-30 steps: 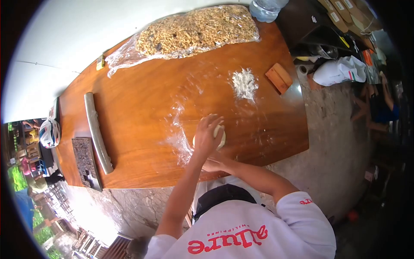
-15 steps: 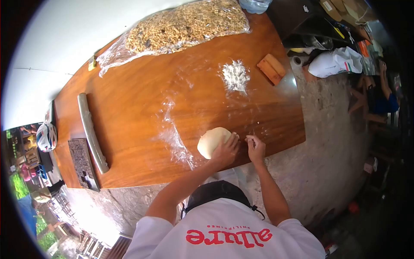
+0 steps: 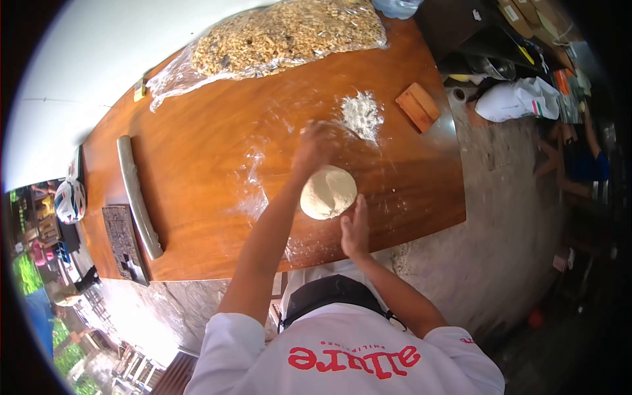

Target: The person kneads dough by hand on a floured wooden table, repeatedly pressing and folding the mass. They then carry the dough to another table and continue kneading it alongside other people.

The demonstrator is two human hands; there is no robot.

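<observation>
A round, pale ball of dough [image 3: 328, 192] lies near the front edge of the wooden table [image 3: 210, 164], a soft crease showing across its top. Just beyond it, my left hand [image 3: 315, 146] is smeared by motion, its fingers close to the pile of white flour [image 3: 362, 115]. My right hand [image 3: 355, 229] stands with fingers stretched out at the dough's near right side, fingertips right at its edge. Flour streaks mark the wood to the left of the dough.
A clear plastic bag of brown crumbly pieces [image 3: 289, 39] spans the far edge. A wooden block [image 3: 417, 106] sits at right. A long grey tube [image 3: 138, 197] and a dark textured board [image 3: 124, 243] lie left. Another person [image 3: 589, 155] is at far right.
My left hand has left the dough and moved away from me toward the flour. My right hand has opened and shifted left beside the dough, which now sits slightly farther away.
</observation>
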